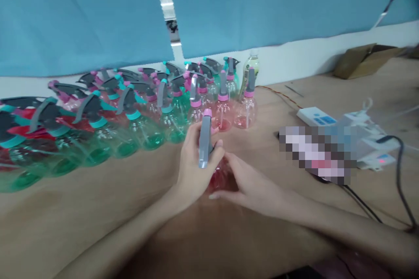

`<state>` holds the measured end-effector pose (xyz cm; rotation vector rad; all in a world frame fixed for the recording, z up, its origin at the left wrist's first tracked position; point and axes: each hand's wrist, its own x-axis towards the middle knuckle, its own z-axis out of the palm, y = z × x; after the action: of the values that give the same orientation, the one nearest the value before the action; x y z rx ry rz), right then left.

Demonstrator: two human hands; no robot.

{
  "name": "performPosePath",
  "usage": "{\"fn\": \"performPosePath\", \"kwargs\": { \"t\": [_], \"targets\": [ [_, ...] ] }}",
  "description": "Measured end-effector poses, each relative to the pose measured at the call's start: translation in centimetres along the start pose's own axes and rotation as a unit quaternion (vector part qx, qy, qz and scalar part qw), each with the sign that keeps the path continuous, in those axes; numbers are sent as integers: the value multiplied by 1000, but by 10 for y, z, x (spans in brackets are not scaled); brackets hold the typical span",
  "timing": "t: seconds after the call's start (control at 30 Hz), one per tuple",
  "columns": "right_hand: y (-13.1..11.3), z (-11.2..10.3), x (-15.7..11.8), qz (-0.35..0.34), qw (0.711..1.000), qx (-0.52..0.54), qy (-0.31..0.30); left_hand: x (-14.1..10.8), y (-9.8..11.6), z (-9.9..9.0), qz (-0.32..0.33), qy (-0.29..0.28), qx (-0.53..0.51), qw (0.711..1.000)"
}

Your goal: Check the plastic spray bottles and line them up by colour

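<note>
Between my hands stands a pink spray bottle point(218, 181) with a grey trigger head and a pink nozzle. My left hand point(194, 161) wraps round the bottle's neck and trigger head, fingers closed. Lower down, my right hand point(248, 183) grips the round body, thumb at the near side and fingers behind. The hands hide much of the bottle. Just beyond them are pink spray bottles point(223, 113) with upright grey heads. Leftward runs a row of green spray bottles point(150, 133) with teal collars.
A drink bottle point(251, 69) stands behind the spray bottles by the blue wall covering point(229, 4). On the right lie a pixelated phone-like object point(314, 154), a white power strip point(316, 117) and black cables point(399, 170). An open cardboard box point(356, 63) sits farther back.
</note>
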<state>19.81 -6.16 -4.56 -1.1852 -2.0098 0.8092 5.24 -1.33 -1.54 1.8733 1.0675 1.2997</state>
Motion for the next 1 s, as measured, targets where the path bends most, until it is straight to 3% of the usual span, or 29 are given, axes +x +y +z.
{"fn": "performPosePath", "kwargs": {
  "t": [0.2,0.3,0.4,0.53,0.73,0.87,1.0],
  "targets": [
    [18,-28,-4,30,996,-27,83,20,14,54,-5,-9,-26,1000],
    [32,-49,-5,52,995,-36,78,32,16,74,14,-28,-39,999],
    [47,-76,-6,44,997,-16,53,40,12,86,-4,-84,-71,994],
    [70,-119,-6,59,993,-60,86,39,0,96,-61,-159,-127,977],
    [103,-175,11,85,964,-169,186,33,-29,104,-180,-207,-71,959],
    [125,-184,35,101,960,-184,184,35,-43,104,-211,-219,-103,947],
    [145,-174,51,123,951,-211,192,38,-46,99,-219,-238,-96,941]
  ]
}}
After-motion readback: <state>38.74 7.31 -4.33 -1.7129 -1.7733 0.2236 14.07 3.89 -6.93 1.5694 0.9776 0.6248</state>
